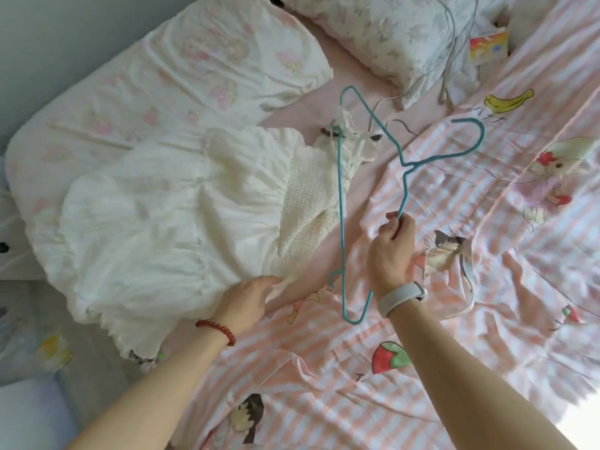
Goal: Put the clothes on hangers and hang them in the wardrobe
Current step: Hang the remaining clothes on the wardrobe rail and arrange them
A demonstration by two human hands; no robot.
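1. Teal, thin coated wire: hanger (340, 203) held up over the bed, one sloping shoulder pinched in the grip of the right hand (391, 251), fingers curled round the wire.
2. Triangular in outline, with a notch bent in near one corner, rounded loops at both ends and a curved hook pointing toward the banana print.
3. Pale grey smooth band (401, 295) round the right wrist.
4. Creamy white, crinkled, gauzy dress (156, 222) spread flat on the bed just left of the hanger; shirred, ribbed bodice and thin straps at the end nearer the pillow, gathered ruffled tiers toward the bed's edge.
5. Left hand (248, 302) at the dress's near side, fingers bent over a fold of the cloth, pinching it; grip not fully visible under the fabric.
6. Dark red round beads on a bracelet (216, 329) at the left wrist.
7. Pink-and-white striped duvet (470, 368), soft and wrinkled, printed with cartoon children, a strawberry and a yellow banana; small dark characters beside the banana, too blurred to read.
8. Plain pink sheet (350, 82) between dress and pillow.
9. White floral pillow (373, 30) with grey cables (454, 56) trailing over it.
10. Small orange-and-yellow box (488, 48) beside the pillow, lettering illegible.
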